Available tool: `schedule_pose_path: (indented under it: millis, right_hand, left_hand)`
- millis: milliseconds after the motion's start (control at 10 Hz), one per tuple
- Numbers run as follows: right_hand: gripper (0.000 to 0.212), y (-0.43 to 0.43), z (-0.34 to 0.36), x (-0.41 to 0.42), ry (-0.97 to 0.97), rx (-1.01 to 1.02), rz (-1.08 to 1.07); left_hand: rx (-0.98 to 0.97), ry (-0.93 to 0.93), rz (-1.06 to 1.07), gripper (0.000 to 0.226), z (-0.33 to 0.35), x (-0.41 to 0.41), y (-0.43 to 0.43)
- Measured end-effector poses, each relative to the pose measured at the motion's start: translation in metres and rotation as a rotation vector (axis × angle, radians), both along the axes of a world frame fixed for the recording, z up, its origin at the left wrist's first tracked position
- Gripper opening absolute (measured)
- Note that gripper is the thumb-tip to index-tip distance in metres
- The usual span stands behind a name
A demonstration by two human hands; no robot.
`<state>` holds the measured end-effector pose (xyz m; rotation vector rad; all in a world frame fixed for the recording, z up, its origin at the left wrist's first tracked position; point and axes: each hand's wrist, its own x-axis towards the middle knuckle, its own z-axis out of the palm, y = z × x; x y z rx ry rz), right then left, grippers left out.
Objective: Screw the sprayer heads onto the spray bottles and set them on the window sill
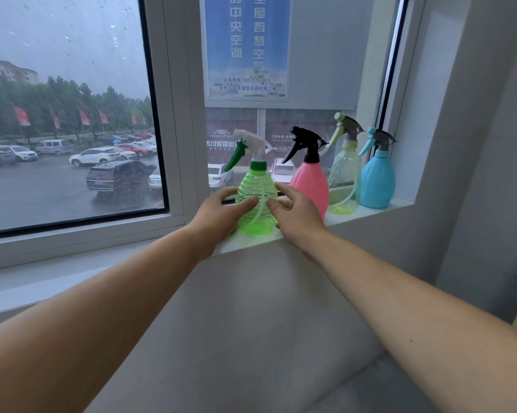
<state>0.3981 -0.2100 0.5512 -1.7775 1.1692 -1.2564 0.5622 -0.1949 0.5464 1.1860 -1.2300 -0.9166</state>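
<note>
Four capped spray bottles are lined along the window sill (370, 214); the green bottle (255, 201), nearest left, is flanked by the left hand (218, 217) and right hand (296, 216), fingers loosely spread.

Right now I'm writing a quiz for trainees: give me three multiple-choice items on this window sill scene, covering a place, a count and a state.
1. Where is the pink bottle?
A. Far right end
B. Directly right of the green bottle
C. On the floor

2. How many spray bottles stand on the window sill?
A. Two
B. Four
C. Six

3. What are the hands doing?
A. Cupping the green bottle
B. Holding a loose sprayer head
C. Resting in the lap

Key: 1 B, they are neighbours; 2 B, green, pink, clear, blue; 3 A, left hand and right hand flank it.
</note>
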Motion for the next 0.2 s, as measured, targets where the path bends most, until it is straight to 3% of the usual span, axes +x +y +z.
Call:
schedule_pose_path:
  millis: [200]
  right_hand:
    - [0.059,-0.0015,-0.001,-0.0029,-0.02,0.005,-0.005]
  left_hand:
    - [0.031,-0.061,0.098,0.078,0.0047,0.0011,0.003]
